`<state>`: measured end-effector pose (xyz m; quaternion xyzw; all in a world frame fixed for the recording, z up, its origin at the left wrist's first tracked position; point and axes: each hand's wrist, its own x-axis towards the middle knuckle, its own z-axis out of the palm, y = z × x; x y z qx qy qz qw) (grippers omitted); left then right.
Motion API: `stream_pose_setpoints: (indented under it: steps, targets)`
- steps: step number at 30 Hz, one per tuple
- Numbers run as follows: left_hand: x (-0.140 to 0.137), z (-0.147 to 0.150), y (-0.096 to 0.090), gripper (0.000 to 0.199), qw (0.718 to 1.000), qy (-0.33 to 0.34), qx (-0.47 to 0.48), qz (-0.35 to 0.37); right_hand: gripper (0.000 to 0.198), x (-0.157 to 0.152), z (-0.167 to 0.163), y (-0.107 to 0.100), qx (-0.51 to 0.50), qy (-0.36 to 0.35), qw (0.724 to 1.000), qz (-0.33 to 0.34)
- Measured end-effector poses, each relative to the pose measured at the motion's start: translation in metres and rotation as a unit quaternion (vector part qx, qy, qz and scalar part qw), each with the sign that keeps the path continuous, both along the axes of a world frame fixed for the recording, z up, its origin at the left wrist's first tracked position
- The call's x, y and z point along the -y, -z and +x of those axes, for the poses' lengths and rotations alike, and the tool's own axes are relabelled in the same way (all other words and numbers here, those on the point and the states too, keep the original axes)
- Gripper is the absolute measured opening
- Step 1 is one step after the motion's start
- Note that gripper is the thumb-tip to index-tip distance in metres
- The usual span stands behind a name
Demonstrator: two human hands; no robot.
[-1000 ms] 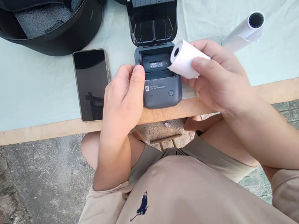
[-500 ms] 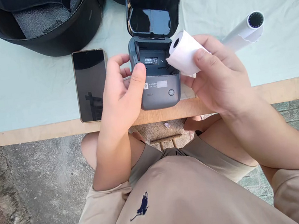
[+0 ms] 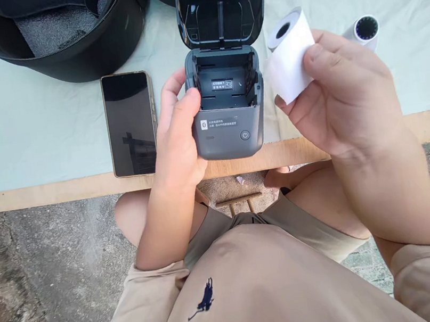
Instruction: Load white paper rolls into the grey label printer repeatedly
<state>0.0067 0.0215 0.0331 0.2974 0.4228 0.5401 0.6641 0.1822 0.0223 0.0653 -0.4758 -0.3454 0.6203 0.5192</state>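
A dark grey label printer [image 3: 227, 132] is at the table's front edge, its black lid [image 3: 221, 15] swung up and its paper bay bare inside. My left hand [image 3: 180, 128] grips the printer's left side, thumb on the upper rim. To the right of the printer, my right hand [image 3: 344, 82] pinches a white paper roll [image 3: 293, 58] with a dark core hole. A loose end of paper hangs from the roll. The roll is held apart from the printer.
Left of the printer lies a dark smartphone [image 3: 131, 122]. An unzipped black case [image 3: 98, 54] with grey foam stands at the back left, beside another black case. A white cylinder with a dark end [image 3: 367, 28] is partly hidden behind my right hand. The table has a wooden front edge [image 3: 42, 194].
My right hand has moved the paper roll right and away from the printer's bay. The printer has tipped and turned slightly in my left hand, showing more of its inside.
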Motion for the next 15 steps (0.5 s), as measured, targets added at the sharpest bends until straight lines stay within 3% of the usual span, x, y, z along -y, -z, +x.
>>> stream_pose_setpoints:
  steps: [8,15]
  targets:
    - [-0.0013,-0.0005,0.0056,0.023,1.000,0.017,-0.001,-0.007,0.012,-0.0026,0.0032,0.0052,-0.029,-0.028,0.995,-0.086]
    - [-0.0008,-0.0006,0.0039,0.022,0.999,0.030,0.041,0.002,0.012,-0.0025,0.0059,0.0080,-0.054,-0.066,0.993,-0.083]
